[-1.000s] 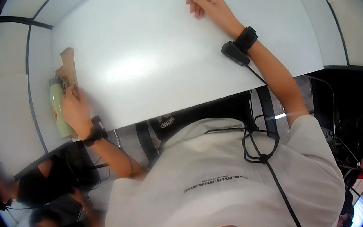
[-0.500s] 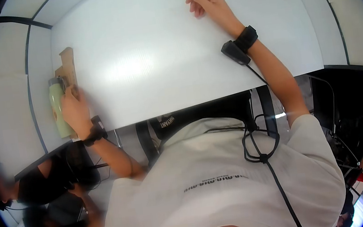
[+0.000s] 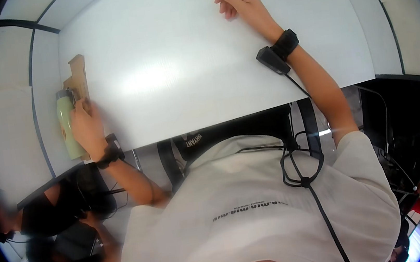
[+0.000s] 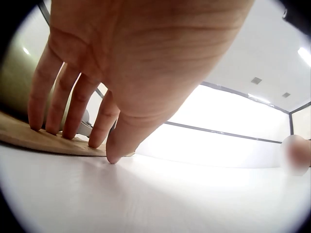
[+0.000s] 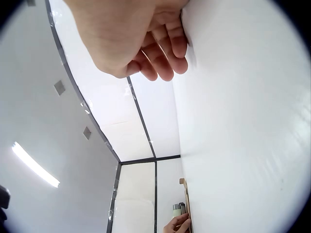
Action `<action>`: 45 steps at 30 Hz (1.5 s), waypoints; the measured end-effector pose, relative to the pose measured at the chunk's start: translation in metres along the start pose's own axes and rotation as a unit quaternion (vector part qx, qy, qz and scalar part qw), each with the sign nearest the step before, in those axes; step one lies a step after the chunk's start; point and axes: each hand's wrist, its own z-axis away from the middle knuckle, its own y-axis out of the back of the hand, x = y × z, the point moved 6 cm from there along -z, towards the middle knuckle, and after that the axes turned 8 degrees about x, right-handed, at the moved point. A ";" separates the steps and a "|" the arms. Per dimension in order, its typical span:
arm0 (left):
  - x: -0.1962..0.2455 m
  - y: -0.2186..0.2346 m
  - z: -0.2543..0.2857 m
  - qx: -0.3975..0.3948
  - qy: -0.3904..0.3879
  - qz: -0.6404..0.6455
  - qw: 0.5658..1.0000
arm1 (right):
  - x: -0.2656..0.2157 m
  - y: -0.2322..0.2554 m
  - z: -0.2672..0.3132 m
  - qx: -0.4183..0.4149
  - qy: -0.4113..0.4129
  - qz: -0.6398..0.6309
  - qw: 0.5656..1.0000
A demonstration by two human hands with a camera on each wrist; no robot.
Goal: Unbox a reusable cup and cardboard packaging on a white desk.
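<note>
Along the left end of the white table lies a flat brown cardboard piece (image 3: 79, 73). A pale green bottle (image 3: 66, 125) with a grey cap lies on its side there, left of my left hand (image 3: 87, 126). In the left wrist view the straight fingers of that hand rest their tips on the cardboard (image 4: 29, 139), and the thumb tip touches the white surface at its edge. My right hand (image 3: 240, 1) rests at the far side of the table, fingers loosely curled, holding nothing.
Pale panels (image 3: 54, 98) with dark frames stand at the left, close beside the bottle. The white table (image 3: 173, 46) stretches between the hands. A black cable (image 3: 297, 86) runs from the right wrist device. Two people sit behind at lower left.
</note>
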 end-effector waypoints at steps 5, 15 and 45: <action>-0.002 -0.003 -0.002 -0.009 0.004 -0.010 1.000 | 0.002 0.000 -0.001 -0.003 0.005 -0.006 1.000; -0.002 -0.002 -0.001 -0.005 0.006 -0.003 1.000 | 0.001 0.000 0.000 0.000 -0.001 0.009 1.000; 0.000 -0.001 0.000 0.027 -0.021 0.007 0.999 | -0.001 0.000 0.000 -0.001 -0.007 0.010 1.000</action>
